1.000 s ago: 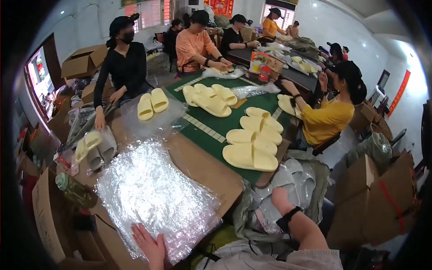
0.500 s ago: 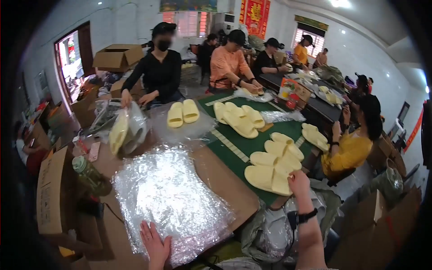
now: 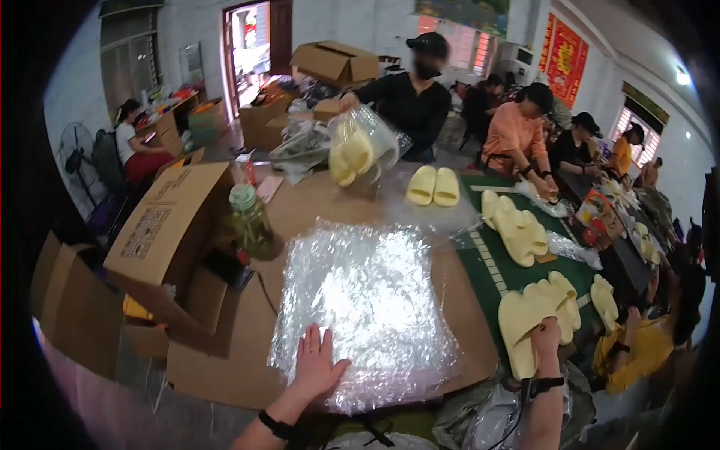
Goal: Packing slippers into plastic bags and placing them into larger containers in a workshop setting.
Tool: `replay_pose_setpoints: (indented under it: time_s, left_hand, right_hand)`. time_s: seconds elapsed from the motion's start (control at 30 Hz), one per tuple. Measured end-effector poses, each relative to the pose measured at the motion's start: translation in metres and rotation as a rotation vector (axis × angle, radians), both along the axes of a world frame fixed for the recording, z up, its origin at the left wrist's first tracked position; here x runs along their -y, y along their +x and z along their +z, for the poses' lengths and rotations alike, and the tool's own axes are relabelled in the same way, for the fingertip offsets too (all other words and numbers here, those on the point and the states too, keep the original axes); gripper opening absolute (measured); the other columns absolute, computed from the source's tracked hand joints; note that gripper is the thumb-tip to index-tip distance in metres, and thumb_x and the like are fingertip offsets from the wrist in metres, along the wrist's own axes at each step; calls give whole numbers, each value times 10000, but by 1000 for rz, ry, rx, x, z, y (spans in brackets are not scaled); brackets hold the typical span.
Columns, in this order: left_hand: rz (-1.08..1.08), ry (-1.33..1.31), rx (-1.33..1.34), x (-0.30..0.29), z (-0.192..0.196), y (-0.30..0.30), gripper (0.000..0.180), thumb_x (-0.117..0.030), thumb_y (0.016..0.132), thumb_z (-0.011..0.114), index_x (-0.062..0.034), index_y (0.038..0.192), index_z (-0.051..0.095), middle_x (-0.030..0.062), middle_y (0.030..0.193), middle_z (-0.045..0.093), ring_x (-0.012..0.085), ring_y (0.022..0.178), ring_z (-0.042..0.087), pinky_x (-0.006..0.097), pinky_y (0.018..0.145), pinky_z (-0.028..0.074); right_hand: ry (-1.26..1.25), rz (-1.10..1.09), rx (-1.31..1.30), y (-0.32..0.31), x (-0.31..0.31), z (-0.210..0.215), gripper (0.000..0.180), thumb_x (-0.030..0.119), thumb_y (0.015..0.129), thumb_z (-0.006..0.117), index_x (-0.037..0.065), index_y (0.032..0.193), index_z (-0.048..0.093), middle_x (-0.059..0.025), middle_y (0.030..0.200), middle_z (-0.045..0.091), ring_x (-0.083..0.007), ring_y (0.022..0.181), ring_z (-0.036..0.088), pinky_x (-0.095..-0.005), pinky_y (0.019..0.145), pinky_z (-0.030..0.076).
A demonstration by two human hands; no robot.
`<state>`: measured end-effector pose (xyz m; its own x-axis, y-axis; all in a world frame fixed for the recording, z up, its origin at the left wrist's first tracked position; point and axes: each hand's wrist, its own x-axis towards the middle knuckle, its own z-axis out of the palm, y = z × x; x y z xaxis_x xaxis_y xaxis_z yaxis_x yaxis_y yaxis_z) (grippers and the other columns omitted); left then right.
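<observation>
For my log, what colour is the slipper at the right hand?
The slipper is pale yellow, best seen in the head view.

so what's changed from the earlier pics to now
The right hand moved forward from beside the brown tabletop to the nearest pale-yellow slide slippers, and seems to have taken hold of one. A black-clad co-worker lifted a clear bag of slippers. The left hand stayed flat on the stacked clear plastic bags.

Crinkled clear plastic (image 3: 367,292) lies flat near overlapping pale-yellow slippers (image 3: 523,316).
</observation>
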<state>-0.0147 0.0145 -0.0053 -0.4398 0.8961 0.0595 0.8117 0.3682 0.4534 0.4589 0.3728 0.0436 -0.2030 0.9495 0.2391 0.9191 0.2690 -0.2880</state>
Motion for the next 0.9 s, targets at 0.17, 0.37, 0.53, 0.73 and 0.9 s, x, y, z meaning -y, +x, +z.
replay_pose_setpoints:
  time_s: [0.17,0.37,0.53,0.73,0.9]
  left_hand:
    - [6,23,-73,-15,3,8,927,-594,924,548,52,1527,267,363,1584,166,481,1502,114,564,1207,114]
    - [27,-66,-179,-10,0,13,909,-570,923,534,52,1530,268,333,1592,190,461,1512,85,562,1211,77]
    - [-31,-271,-67,-6,5,19,911,-573,928,521,57,1533,261,311,1613,154,437,1524,60,547,1219,59]
    - [80,-47,-75,-1,-7,20,912,-585,953,490,60,1544,231,325,1618,104,433,1528,46,530,1222,40]
    - [53,-71,55,-12,5,9,971,-629,930,494,68,1544,212,325,1623,69,426,1532,12,538,1219,35]
  right_hand:
    - [86,260,-608,-117,83,77,191,-35,770,647,2,955,675,-162,962,682,-300,886,676,-329,754,519]
    - [-138,689,-413,-286,180,72,250,119,748,716,58,989,697,-162,1028,652,-373,898,656,-453,775,546]
    - [-153,725,-181,-358,180,8,176,171,791,689,25,880,648,-156,965,611,-371,873,635,-476,775,524]
    - [66,459,-99,-339,92,-23,213,228,839,677,38,934,657,-170,1005,621,-373,898,650,-485,784,541]
    - [124,252,-184,-273,62,5,208,204,836,686,5,863,632,-180,960,612,-400,886,621,-480,770,513]
